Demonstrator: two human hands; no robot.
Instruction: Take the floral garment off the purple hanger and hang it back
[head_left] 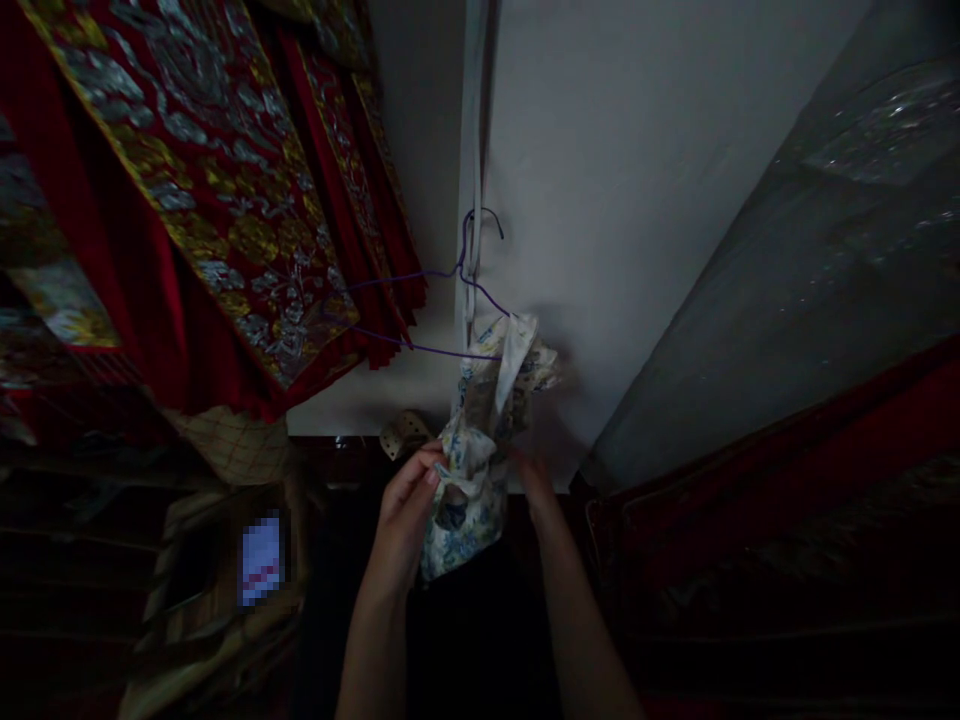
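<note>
A white cloth with a blue flower print [480, 440] hangs bunched from a thin purple wire hanger [442, 300], which hooks onto a white cord or strip [474, 150] running down the pale wall. My left hand [409, 510] is closed on the lower part of the cloth, fingers curled round a fold. My right hand [534, 480] reaches up behind the cloth's right side; its fingers are mostly hidden by the fabric and the dim light.
Red hangings with gold and silver embroidery [225, 200] hang at the left. A dark grey panel [810, 260] slants at the right above dark red furniture [750, 520]. A cardboard box [217, 570] with a label sits lower left.
</note>
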